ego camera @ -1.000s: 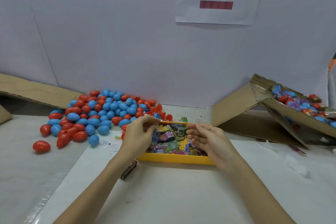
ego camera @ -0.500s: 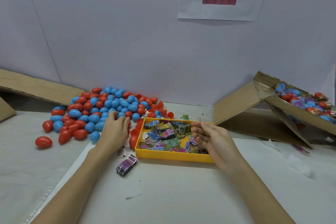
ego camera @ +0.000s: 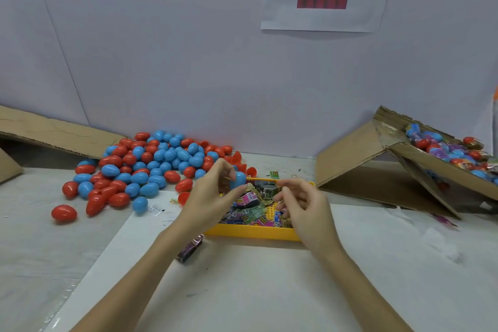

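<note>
Both forearms are bare along their whole visible length; the left hand (ego camera: pixel 213 197) and the right hand (ego camera: pixel 305 206) are bare as well; the fingers (ego camera: pixel 291 184) are long and slender.

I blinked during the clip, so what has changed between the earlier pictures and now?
The left hand, which had reached left into the egg pile, came back over the yellow tray gripping a blue egg. The right hand stayed above the tray, loosely curled. Tray, pile and the cardboard box kept their places.
</note>
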Tool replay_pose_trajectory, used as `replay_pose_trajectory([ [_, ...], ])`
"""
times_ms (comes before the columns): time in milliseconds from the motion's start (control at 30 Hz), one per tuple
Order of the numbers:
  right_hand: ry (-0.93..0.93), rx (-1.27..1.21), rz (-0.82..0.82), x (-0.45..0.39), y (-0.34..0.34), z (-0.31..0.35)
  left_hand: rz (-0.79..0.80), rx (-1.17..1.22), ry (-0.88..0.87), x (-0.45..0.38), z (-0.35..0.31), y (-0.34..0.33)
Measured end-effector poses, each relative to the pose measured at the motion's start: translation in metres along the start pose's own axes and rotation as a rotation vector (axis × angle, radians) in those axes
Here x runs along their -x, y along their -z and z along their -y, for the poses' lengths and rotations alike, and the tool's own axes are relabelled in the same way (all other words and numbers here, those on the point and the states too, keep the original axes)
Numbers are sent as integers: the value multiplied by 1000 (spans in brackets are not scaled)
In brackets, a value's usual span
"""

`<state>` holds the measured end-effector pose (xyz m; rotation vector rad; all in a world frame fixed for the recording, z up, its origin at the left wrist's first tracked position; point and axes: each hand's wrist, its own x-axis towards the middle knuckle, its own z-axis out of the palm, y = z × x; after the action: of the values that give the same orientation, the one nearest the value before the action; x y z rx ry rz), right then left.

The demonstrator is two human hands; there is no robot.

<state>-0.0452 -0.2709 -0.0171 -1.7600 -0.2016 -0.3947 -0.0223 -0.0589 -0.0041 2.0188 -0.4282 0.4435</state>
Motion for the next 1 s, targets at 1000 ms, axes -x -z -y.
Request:
replay_pose_trajectory([
  [1000,-106,-136,37,13,-9,18,168,316,25,10,-22,-24],
])
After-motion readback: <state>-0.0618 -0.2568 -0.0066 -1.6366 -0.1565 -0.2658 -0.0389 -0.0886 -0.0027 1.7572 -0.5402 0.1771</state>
